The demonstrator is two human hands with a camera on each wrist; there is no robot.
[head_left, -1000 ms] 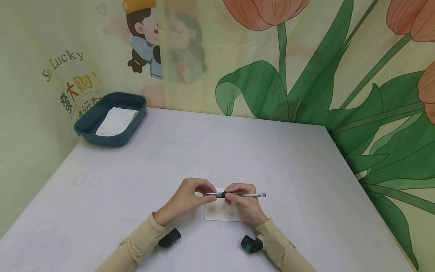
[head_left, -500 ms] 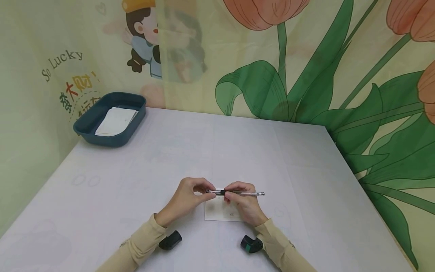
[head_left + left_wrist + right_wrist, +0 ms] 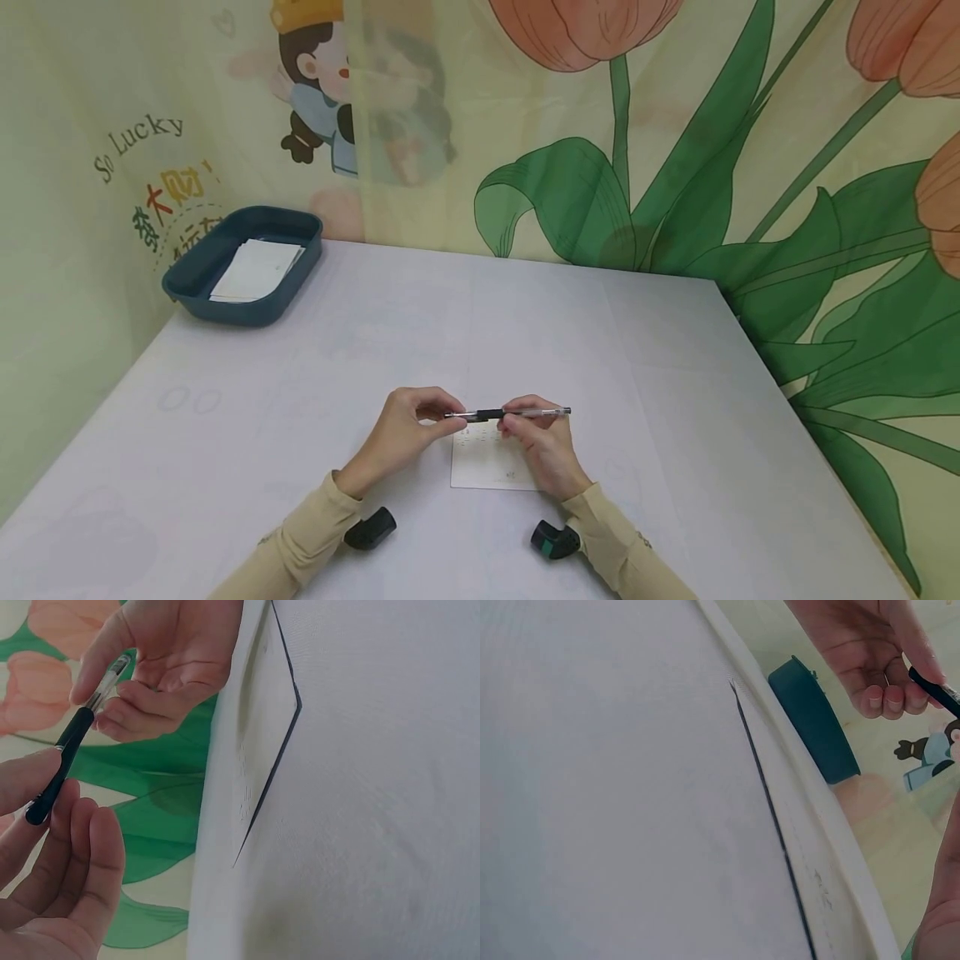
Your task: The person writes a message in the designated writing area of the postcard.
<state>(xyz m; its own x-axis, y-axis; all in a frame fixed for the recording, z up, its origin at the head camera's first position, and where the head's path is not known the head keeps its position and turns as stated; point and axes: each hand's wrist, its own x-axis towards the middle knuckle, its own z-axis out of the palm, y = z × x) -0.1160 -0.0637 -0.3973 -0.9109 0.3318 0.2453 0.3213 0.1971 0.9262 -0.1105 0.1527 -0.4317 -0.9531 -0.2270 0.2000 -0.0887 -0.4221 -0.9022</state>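
Between both hands, a pen [image 3: 491, 414] with a clear barrel and a dark section lies roughly level above the table. My left hand [image 3: 405, 429] pinches its left, dark end between thumb and fingers. My right hand [image 3: 551, 450] holds it nearer the clear end with thumb and fingertips. In the left wrist view the pen [image 3: 71, 742] slants between the hands, its clear end by the right thumb. Below lies a white card [image 3: 487, 471] with small printed marks, partly covered by the right hand. Only part of the right hand [image 3: 941, 915] shows in the right wrist view.
A dark teal tray [image 3: 247, 313] holding a stack of white cards [image 3: 258, 268] stands at the table's back left. The table [image 3: 420, 325] has a white cover. Behind it hangs a curtain [image 3: 420, 217] printed with tulips and a cartoon figure.
The pen and both fingertips have risen slightly and shifted. My left hand has moved a little left, widening the gap between the hands and showing more of the pen and card.
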